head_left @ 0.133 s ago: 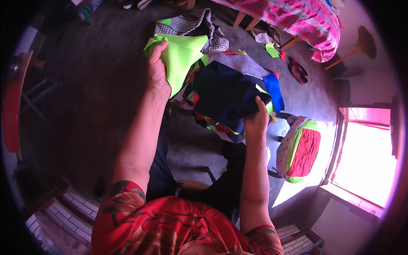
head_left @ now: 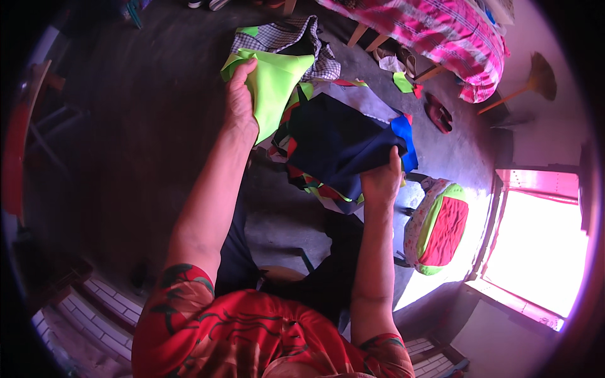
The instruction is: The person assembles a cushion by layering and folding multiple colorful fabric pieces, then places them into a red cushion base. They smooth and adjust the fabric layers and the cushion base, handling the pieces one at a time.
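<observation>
Lime-green cloth (head_left: 274,79), one piece, is being pinched by the left hand (head_left: 241,104) before one checked cloth (head_left: 277,36), its lower point hanging down. One navy cloth (head_left: 340,135) is being clasped near its right edge by the right hand (head_left: 381,181), over scraps (head_left: 322,190) too overlapped for counting. Open floor (head_left: 145,126) is being seen left of both hands

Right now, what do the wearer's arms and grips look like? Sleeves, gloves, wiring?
Short red sleeves with dark leaf-like shapes and duller salmon patches. Forearms bare: no watch, cables or markings visible. Left grip and right grip ungloved; most fingers hidden, so can't rule out rings.
</observation>
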Tool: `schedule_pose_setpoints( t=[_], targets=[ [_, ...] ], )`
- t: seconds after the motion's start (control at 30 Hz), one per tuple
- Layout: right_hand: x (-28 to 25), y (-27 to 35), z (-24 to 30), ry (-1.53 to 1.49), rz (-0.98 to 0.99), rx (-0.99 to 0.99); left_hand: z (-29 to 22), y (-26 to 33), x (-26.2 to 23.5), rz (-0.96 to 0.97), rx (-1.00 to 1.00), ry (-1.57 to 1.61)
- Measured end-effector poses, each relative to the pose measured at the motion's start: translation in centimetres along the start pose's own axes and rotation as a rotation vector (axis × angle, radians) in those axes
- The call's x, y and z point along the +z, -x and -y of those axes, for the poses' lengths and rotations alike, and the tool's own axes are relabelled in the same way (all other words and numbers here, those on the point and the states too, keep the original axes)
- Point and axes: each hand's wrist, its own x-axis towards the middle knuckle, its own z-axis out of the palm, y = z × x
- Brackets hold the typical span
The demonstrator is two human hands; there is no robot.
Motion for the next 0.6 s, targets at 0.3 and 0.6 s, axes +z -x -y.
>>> schedule_pose_setpoints(
  t=[0.3, 0.6],
  targets=[
    [3.3, 0.6, 1.1, -0.058, 0.276, 0.064, -0.4, -0.1, -0.2, 0.004, 0.035, 0.039],
    [10.4, 0.1, -1.6, -0.132, 0.431, 0.118, -1.9, 0.1, -0.8, 0.001, 0.017, 0.090]
  ],
)
